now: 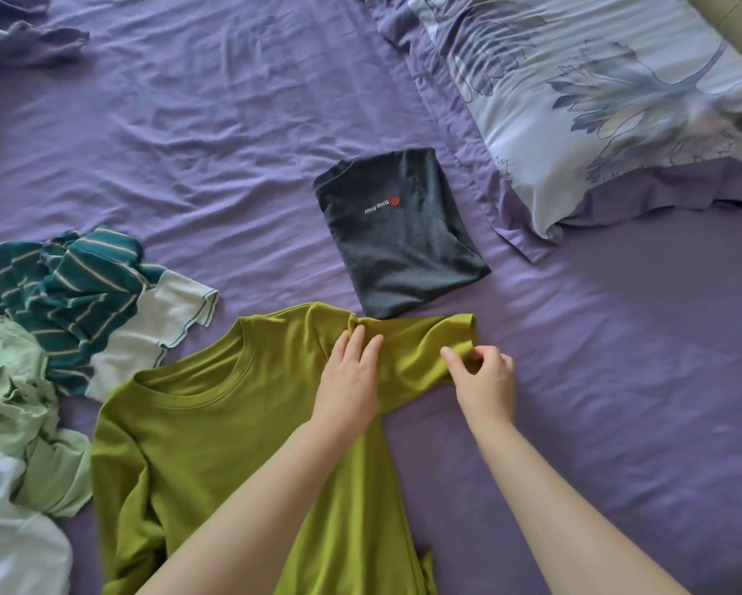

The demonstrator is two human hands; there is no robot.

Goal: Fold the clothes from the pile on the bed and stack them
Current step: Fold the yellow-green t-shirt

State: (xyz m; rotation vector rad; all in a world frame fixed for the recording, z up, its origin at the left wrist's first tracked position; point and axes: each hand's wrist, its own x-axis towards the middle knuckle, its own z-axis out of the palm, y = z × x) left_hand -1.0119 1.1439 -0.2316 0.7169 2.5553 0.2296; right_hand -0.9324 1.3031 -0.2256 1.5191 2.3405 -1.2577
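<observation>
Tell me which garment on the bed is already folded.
The dark grey shirt with the red logo, a neat rectangle; the olive-green shirt lies spread, others crumpled.

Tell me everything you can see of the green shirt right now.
The green shirt is olive-green soft knit with a round ribbed neckline, lying flat on the purple sheet, not yet folded. The left hand presses flat at its shoulder; the right hand pinches the spread sleeve's hem. That sleeve's edge meets the folded grey shirt.

Soft, even daylight, fairly bright, with no glare. Creases in the sheet (214, 135) cast faint shadows; a darker one lies under the pillow (596, 100). The pillow's right end is smeared with blur. Wide-angle bending shows toward the edges.
</observation>
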